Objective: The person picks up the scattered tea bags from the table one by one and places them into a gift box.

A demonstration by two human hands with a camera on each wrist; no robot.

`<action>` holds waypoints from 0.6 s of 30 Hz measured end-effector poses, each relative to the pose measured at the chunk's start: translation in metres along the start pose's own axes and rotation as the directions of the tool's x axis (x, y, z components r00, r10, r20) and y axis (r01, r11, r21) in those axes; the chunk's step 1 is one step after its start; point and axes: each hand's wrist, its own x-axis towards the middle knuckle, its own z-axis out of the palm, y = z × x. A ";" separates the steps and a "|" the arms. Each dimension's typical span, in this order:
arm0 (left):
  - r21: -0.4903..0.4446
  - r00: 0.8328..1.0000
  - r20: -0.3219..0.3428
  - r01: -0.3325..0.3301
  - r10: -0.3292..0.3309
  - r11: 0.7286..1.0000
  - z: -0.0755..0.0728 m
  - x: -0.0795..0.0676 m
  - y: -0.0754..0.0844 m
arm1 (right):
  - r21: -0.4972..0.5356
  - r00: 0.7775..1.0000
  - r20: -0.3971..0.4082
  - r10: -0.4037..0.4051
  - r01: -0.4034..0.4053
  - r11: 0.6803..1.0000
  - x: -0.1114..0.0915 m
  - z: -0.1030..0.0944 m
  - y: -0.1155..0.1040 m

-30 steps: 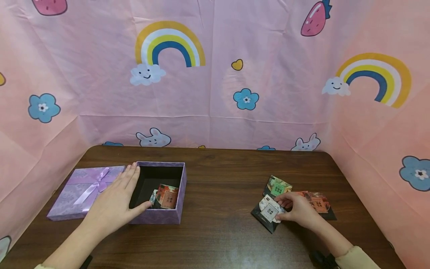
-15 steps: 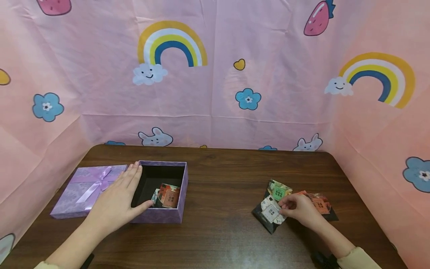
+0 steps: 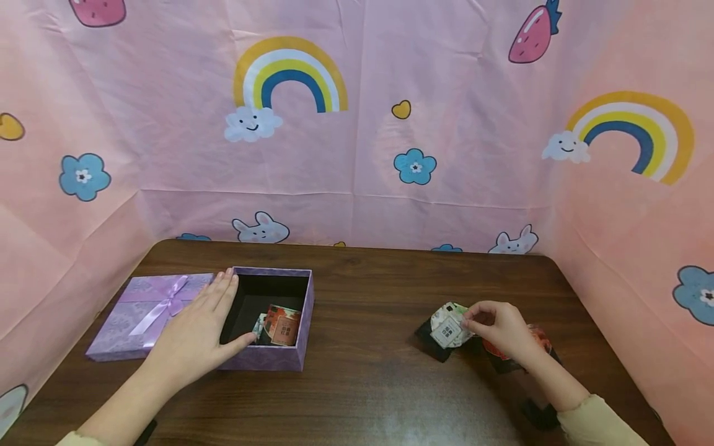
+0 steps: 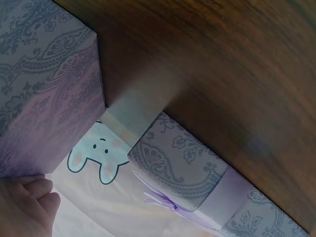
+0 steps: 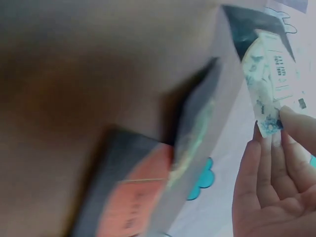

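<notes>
My right hand (image 3: 504, 331) pinches a corner of a black packet with a white floral label (image 3: 447, 333), thumb on top in the right wrist view. That packet is raised, with the table packets below it. Behind it, mostly hidden in the head view, lies a green-labelled packet (image 5: 195, 136); a red-labelled packet (image 5: 136, 192) lies beside it, partly under my right hand. My left hand (image 3: 192, 334) rests straight-fingered along the left side of an uncovered purple box (image 3: 273, 358), thumb over its near rim. Inside the box are a red packet (image 3: 283, 326) and a paler one (image 3: 259, 324).
The purple patterned lid (image 3: 119, 316), with a ribbon bow (image 3: 167, 303), lies left of the box, partly behind my left hand. Both stand on a dark wooden table (image 3: 357, 396). A pink printed cloth (image 3: 312, 161) hangs around the back and sides.
My right hand has taken the white-labelled packet by its corner and lifted it up and away from me, over the green one. My left hand has kept its place on the box.
</notes>
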 end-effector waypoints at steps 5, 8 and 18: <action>-0.001 1.000 0.022 0.003 -0.003 1.000 -0.001 0.001 0.000 | 0.014 1.000 -0.006 0.003 -0.003 1.000 0.016 -0.003 -0.011; 0.002 1.000 0.027 0.002 -0.002 1.000 -0.002 0.001 0.000 | -0.001 1.000 -0.017 -0.004 0.004 1.000 0.026 -0.002 -0.019; 0.010 0.999 0.034 -0.003 0.003 1.000 -0.004 0.000 -0.001 | 0.017 0.994 -0.062 -0.087 0.089 0.996 0.064 0.006 -0.054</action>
